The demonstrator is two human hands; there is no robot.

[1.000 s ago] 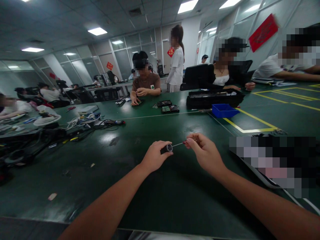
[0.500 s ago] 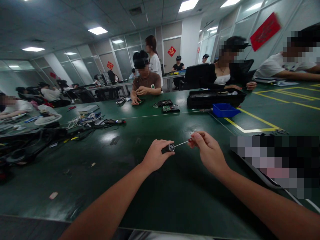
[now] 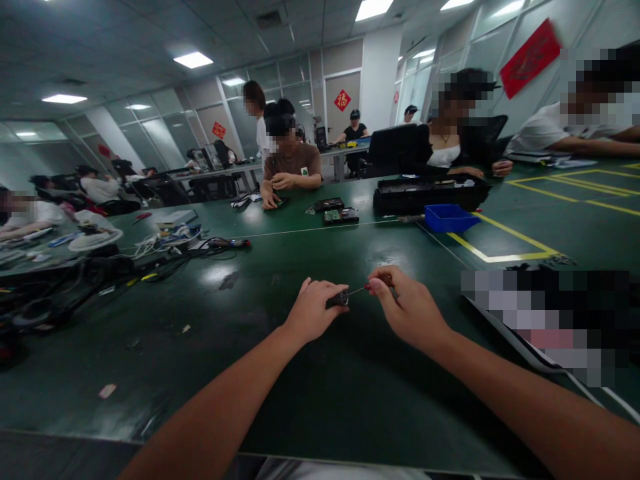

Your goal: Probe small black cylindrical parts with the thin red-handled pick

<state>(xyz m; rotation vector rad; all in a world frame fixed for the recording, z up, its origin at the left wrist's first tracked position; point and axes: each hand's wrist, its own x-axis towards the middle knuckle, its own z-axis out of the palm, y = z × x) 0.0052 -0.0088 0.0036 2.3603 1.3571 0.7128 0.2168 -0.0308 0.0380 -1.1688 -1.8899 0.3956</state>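
My left hand (image 3: 311, 311) is closed around a small black cylinder (image 3: 337, 299), with its round end facing right. What sits inside that end is too small to make out. Opposite it, my right hand (image 3: 413, 307) pinches a thin screwdriver (image 3: 358, 291) by its reddish handle, most of which the fingers cover. The metal shaft points left and its tip meets or enters the cylinder's round end; the exact contact cannot be seen. Both hands are held just above the green table (image 3: 320, 407).
Tangled cables (image 3: 165, 263) lie on the left. Across the table are hard drives (image 3: 341, 216), a blue tray (image 3: 450, 219) and a long black bin (image 3: 433, 197). A co-worker (image 3: 293, 163) sits opposite. A dark, pixelated object (image 3: 550, 320) lies at right.
My right hand has shifted left with the screwdriver, and less of its shaft shows. The left hand's cylinder has turned slightly. In the background, a standing person has moved left.
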